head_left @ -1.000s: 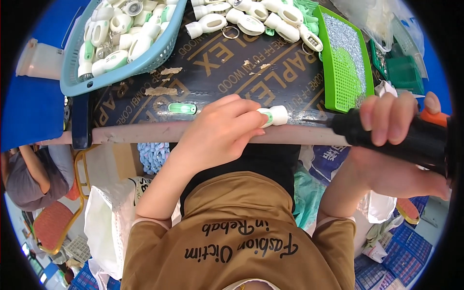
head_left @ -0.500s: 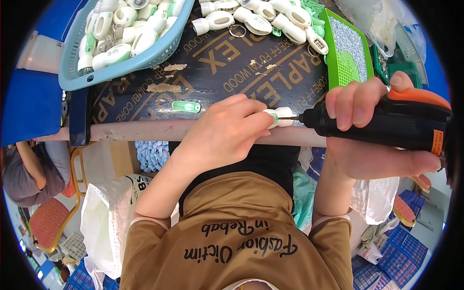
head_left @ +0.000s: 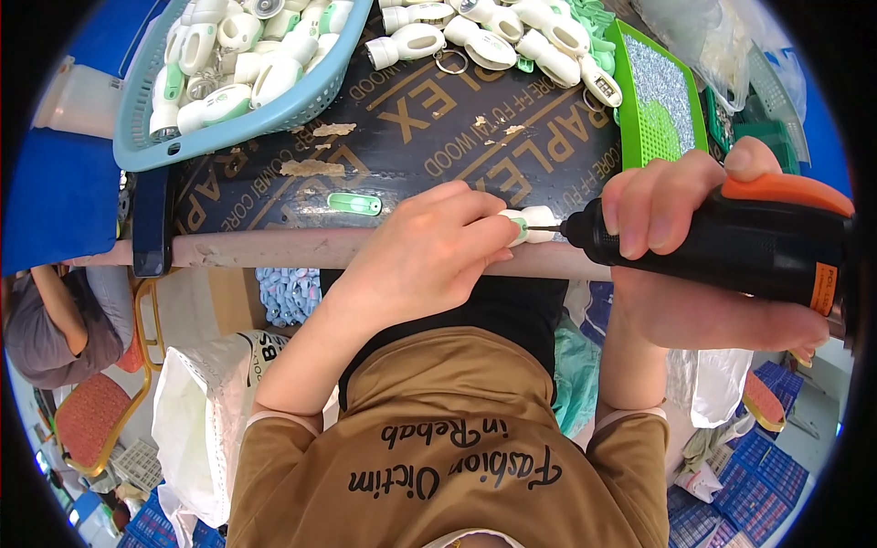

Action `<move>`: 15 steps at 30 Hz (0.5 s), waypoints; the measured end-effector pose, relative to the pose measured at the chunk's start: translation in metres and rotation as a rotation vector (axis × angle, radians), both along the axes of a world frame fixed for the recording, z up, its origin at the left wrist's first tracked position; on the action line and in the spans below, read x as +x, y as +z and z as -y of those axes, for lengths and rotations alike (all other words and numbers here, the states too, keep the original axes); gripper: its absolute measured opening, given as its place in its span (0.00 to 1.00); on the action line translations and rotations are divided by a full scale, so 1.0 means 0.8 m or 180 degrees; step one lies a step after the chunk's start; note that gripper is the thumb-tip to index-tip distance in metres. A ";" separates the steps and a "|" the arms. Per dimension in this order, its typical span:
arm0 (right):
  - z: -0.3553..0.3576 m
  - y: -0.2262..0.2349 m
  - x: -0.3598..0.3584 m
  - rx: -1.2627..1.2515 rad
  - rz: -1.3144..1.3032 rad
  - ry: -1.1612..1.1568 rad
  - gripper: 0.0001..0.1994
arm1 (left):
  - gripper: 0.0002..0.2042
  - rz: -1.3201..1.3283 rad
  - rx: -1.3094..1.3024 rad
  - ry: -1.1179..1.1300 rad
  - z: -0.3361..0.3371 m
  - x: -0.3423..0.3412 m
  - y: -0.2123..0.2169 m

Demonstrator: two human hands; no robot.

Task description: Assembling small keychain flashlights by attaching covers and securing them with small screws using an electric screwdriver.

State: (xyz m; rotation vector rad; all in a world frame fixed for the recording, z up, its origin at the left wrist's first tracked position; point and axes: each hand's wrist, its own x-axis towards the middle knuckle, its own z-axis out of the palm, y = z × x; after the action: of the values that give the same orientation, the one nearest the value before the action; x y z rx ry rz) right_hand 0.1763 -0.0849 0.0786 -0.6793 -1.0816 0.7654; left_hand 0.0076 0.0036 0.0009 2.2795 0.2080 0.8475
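Left hand (head_left: 429, 256) clamped small white-green part (head_left: 530, 226) at tabletop (head_left: 384, 248) edge; right hand (head_left: 694, 247), 3 o'clock, gripped electric screwdriver (head_left: 731, 247), bit on part. We figured plenty undone parts remained in blue basket (head_left: 164, 151), 11 o'clock.

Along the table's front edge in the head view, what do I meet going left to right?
Green clip piece → left hand → small white-and-green part → black-and-orange electric screwdriver held in the right hand.

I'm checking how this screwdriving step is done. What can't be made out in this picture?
Head view only:
- Most of the small white and green part: covered by left hand.
- Driver bit tip: too small.
- Electric screwdriver rear: cut off by the rim, grip under right hand.
- Blue basket: top cropped.
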 end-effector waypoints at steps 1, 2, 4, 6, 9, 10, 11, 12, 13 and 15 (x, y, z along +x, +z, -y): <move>-0.002 -0.001 0.002 0.0004 0.0002 0.0034 0.48 | 0.09 -0.0018 0.0016 0.0026 0.000 -0.002 0.000; -0.005 0.000 0.002 -0.0006 0.0035 0.0004 0.47 | 0.09 0.0001 0.0010 -0.0005 0.000 0.000 0.000; 0.000 0.004 0.006 -0.0025 0.0098 -0.0050 0.47 | 0.09 0.0015 0.0003 -0.0077 0.000 0.005 0.000; -0.005 0.002 0.001 -0.0023 0.0109 0.0023 0.47 | 0.09 -0.0019 0.0007 -0.0025 0.000 0.000 0.002; -0.006 0.004 0.001 -0.0039 0.0168 0.0023 0.47 | 0.09 -0.0027 0.0008 -0.0047 0.000 0.001 0.002; -0.003 0.005 0.005 -0.0048 0.0194 0.0005 0.47 | 0.09 -0.0022 0.0012 -0.0065 0.000 0.003 0.002; -0.004 0.006 0.004 -0.0050 0.0209 0.0015 0.47 | 0.09 -0.0022 0.0013 -0.0056 0.000 0.002 0.002; -0.004 0.006 0.003 -0.0052 0.0224 0.0024 0.47 | 0.09 -0.0029 0.0012 -0.0054 0.000 0.002 0.002; -0.003 0.006 0.004 -0.0055 0.0240 0.0030 0.47 | 0.09 -0.0035 0.0010 -0.0054 0.000 0.002 0.001; -0.006 0.006 0.003 -0.0060 0.0267 0.0046 0.47 | 0.09 -0.0052 0.0016 -0.0041 0.000 0.001 0.002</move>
State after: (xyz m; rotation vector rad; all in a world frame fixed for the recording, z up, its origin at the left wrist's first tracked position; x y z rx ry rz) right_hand 0.1790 -0.0799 0.0832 -0.7256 -1.1576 0.7660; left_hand 0.0082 0.0035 0.0025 2.2906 0.1983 0.8239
